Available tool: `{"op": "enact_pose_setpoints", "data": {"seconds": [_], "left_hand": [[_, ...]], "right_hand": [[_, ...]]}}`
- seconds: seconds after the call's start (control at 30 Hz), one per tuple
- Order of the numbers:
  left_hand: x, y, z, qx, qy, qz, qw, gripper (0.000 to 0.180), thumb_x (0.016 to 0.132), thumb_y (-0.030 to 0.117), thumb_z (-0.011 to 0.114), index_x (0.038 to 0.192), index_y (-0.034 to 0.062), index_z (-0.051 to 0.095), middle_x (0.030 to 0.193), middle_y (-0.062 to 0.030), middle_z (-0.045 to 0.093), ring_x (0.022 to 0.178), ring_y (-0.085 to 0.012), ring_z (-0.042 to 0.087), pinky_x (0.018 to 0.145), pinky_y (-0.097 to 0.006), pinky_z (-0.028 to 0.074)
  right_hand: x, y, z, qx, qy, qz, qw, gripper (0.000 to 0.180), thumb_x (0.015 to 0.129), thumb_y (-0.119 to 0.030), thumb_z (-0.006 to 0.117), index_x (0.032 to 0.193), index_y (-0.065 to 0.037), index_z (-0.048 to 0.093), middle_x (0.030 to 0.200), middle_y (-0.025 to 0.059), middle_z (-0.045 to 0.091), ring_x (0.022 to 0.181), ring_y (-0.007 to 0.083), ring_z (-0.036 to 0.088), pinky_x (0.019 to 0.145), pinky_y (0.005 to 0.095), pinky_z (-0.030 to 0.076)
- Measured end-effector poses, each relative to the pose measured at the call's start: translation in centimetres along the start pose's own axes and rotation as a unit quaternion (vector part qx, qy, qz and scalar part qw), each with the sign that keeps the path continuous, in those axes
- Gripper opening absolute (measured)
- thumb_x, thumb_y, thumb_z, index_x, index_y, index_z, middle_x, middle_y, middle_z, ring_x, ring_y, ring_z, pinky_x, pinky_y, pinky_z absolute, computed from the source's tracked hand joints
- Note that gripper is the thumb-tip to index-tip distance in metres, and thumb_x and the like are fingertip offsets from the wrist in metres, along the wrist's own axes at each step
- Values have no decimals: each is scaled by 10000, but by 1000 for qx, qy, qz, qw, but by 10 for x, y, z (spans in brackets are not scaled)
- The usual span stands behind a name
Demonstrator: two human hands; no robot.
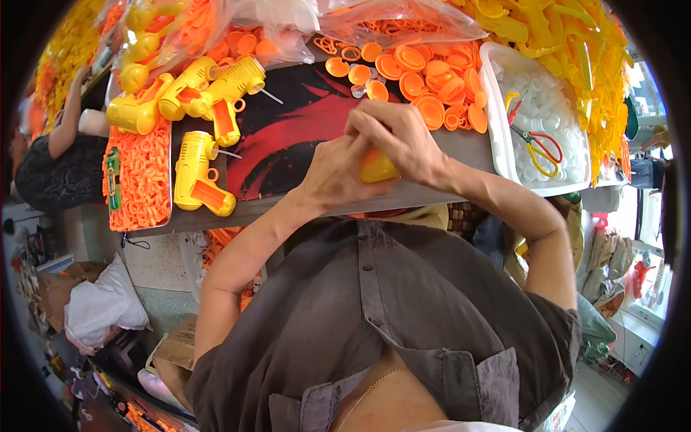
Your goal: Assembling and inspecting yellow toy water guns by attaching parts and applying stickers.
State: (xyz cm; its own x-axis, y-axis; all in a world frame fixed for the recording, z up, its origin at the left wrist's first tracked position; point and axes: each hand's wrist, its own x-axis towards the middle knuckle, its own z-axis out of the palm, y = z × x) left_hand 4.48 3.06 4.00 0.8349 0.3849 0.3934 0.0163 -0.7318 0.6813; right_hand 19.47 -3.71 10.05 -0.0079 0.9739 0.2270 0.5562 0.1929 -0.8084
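Both my hands are closed around a yellow plastic piece point(379, 168), close to my chest at the near edge of the bench. My left hand point(337, 173) wraps it from the left, and my right hand point(404, 140) lies over its top with bent fingers. Most of the piece is hidden by my fingers, so its full shape cannot be made out. Just beyond my hands lie loose orange round caps point(430, 111). Left of them, a yellow toy gun point(193, 169) with an orange opening lies on its side, a thin metal rod sticking out.
A black and red mat point(288, 122) covers the middle. More yellow toy guns point(234, 83) lie behind left, beside a tray of orange rings point(140, 187). At right, a white tray point(502, 137) holds translucent pieces and scissors point(541, 153). Yellow parts point(568, 57) heap up behind. Another person's arm point(66, 119) shows far left.
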Motion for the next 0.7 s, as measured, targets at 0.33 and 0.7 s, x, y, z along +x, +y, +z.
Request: {"op": "enact_pose_setpoints", "data": {"seconds": [0.33, 0.7], "left_hand": [[-69, 14, -52, -162, 252, -134, 945, 748, 717, 131, 838, 1332, 45, 421, 1219, -112, 538, 1047, -225, 616, 897, -348, 529], [-67, 3, -73, -182, 370, -156, 897, 735, 757, 127, 810, 1345, 41, 377, 1240, -129, 481, 1054, -208, 584, 892, -333, 538]], "right_hand": [[84, 115, 17, -322, 155, -39, 933, 191, 867, -234, 671, 919, -52, 699, 1036, 102, 639, 1065, 267, 582, 902, 360, 473], [23, 16, 20, 238, -188, 125, 945, 253, 971, -280, 629, 995, -32, 580, 959, 35, 663, 865, 85, 618, 754, 240, 497]]}}
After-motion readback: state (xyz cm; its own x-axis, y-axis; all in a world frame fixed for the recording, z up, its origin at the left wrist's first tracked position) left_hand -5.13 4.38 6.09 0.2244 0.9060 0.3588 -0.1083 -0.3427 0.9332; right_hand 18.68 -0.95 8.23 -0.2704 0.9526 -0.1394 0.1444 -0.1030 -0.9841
